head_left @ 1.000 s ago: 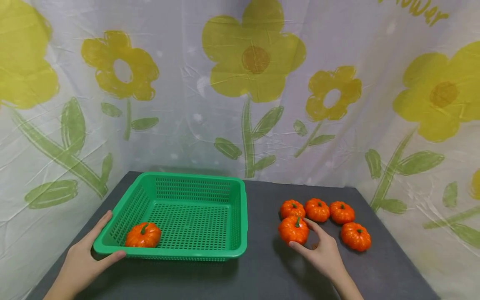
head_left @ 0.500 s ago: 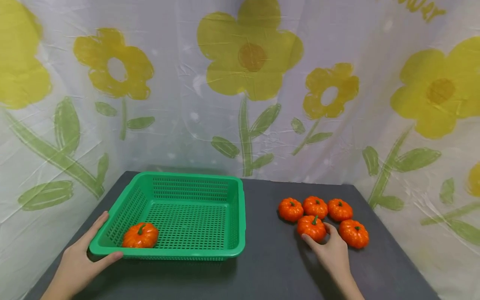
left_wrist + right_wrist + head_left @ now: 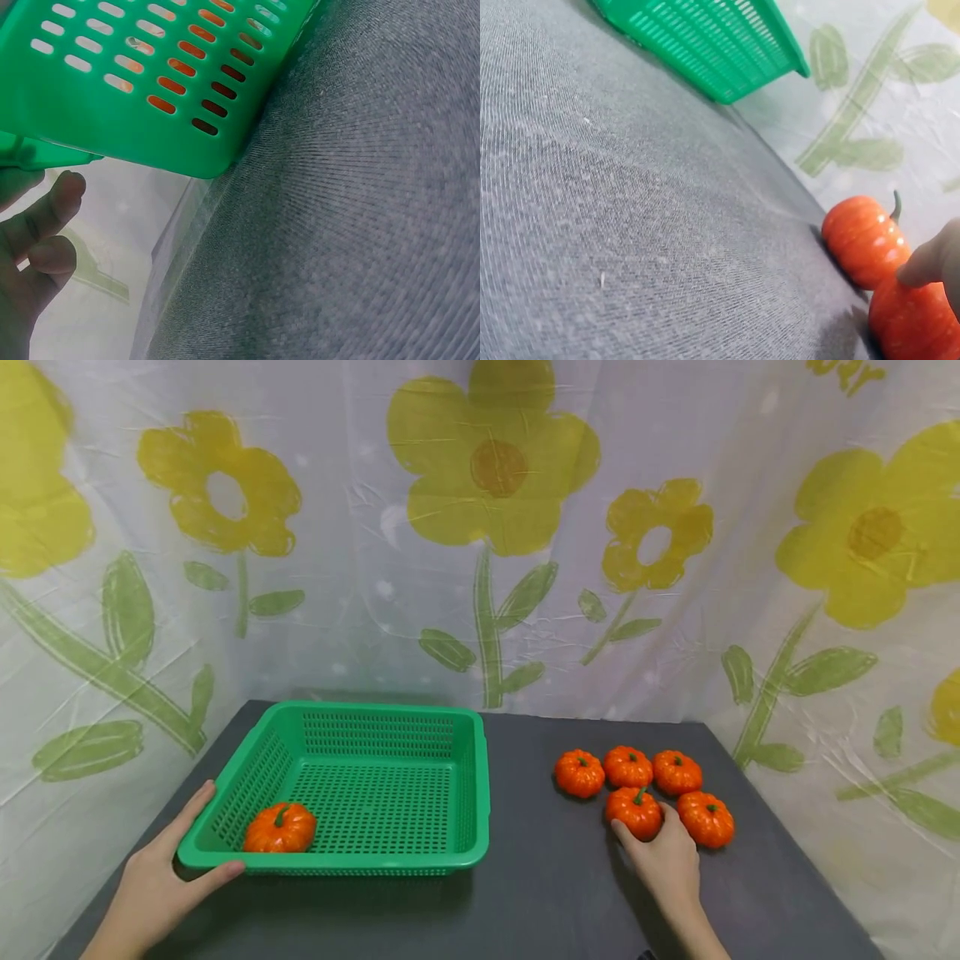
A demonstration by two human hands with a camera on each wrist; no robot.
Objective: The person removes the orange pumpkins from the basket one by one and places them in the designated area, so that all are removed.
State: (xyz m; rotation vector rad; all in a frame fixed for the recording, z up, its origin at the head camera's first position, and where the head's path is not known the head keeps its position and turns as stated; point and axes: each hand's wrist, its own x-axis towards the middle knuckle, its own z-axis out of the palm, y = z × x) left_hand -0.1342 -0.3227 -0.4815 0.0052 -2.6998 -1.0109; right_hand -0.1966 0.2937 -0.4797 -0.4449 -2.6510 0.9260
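At the left of the head view stands a green plastic basket (image 3: 360, 862) with slotted walls. My left hand (image 3: 153, 877) holds its near left corner, thumb on the front rim and fingers along the left side. A small orange pumpkin (image 3: 281, 828) lies inside, near that corner. On the right, my right hand (image 3: 667, 860) grips another orange pumpkin (image 3: 630, 817) with a green stem, thumb on its near left side. Whether this pumpkin touches the table is hard to tell. In the right wrist view the thumb (image 3: 926, 262) presses on the gripped pumpkin (image 3: 911, 322).
Behind the gripped pumpkin, several more sit in a row, from the left pumpkin (image 3: 579, 774) to the right one (image 3: 677, 772). One pumpkin (image 3: 706, 820) lies just right of my hand. A dark grey table (image 3: 525, 877) meets a flower-printed cloth (image 3: 360, 610) at the back and sides.
My right hand has carried its pumpkin to the right and lower, in among the other pumpkins. My left hand has stayed on the basket. The head view has shifted slightly.
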